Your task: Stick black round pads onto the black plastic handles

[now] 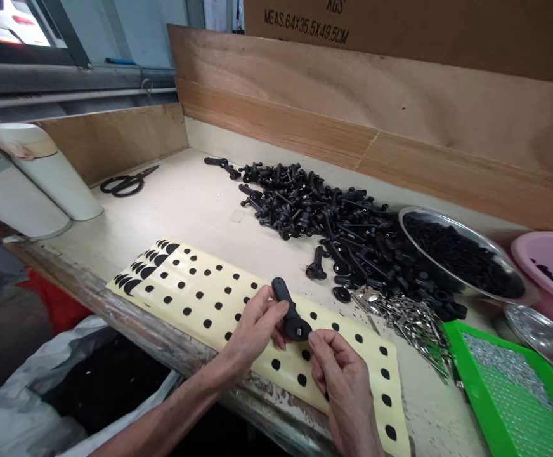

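Left hand (257, 324) grips a black lever part (288, 311), right hand (340, 371) at its round end

Thumb and fingers of the left hand clasp the lever part along its side, its narrow arm tilted up and away and its round end toward the right hand. A small pale rectangular spot shows in that round end. Thumb and forefinger of the right hand are drawn together at the rim there; whether they pinch the part or something small cannot be told.

Both hands are above a pale yellow sheet (369, 362) dotted with black patches, which lies along the near edge of the table (191, 203). Beyond it spreads a pile of black parts (305, 203), with a black disc (341, 294) near the sheet and a heap of metal pieces (414, 324) beside the pile. Farther right are a steel bowl (526, 289) of dark pieces, a pink basin (550, 242) and a green tray (476, 387) with small silvery bits. Black-handled scissors (131, 181) lie at the far left, near two pale bottles (51, 168).
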{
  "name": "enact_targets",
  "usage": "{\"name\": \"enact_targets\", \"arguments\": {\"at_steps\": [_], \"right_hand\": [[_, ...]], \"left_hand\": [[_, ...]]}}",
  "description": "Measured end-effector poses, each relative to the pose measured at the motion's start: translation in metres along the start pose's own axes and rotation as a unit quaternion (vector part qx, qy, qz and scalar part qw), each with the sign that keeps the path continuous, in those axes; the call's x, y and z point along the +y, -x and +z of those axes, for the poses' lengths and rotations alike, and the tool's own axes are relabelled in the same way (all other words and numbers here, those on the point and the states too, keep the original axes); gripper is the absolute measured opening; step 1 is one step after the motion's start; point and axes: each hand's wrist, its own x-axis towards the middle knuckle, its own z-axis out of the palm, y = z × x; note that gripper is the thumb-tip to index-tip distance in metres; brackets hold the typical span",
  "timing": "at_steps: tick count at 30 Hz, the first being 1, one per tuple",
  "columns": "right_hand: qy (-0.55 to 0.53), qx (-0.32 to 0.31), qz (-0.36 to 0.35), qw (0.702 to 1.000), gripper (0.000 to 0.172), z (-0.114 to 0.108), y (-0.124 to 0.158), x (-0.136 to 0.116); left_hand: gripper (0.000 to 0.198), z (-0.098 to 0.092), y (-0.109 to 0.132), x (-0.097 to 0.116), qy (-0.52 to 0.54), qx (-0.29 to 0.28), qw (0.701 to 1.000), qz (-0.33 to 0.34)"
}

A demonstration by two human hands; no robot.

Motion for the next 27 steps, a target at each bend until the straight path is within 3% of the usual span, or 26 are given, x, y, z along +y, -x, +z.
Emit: {"name": "enact_targets", "arguments": {"at_steps": [14, 20, 23, 27], "right_hand": [[0.047, 0.010, -0.046, 0.998, 0.035, 0.001, -0.003, 0.007], [0.154, 0.004, -0.077, 0.985, 0.037, -0.002, 0.000, 0.000], [0.281, 0.017, -0.163, 0.945, 0.034, -0.003, 0.006, -0.008], [0.484, 0.071, -0.300, 0.819, 0.026, -0.001, 0.010, -0.012]], "left_hand": [[0.015, 0.000, 0.003, 0.009, -0.002, -0.016, 1.000, -0.008], [0.028, -0.001, 0.007, 0.015, -0.012, -0.038, 0.998, -0.041], [0.027, -0.001, 0.007, 0.017, -0.021, -0.038, 0.998, -0.038], [0.022, 0.001, 0.008, 0.013, -0.030, -0.036, 0.999, -0.012]]}}
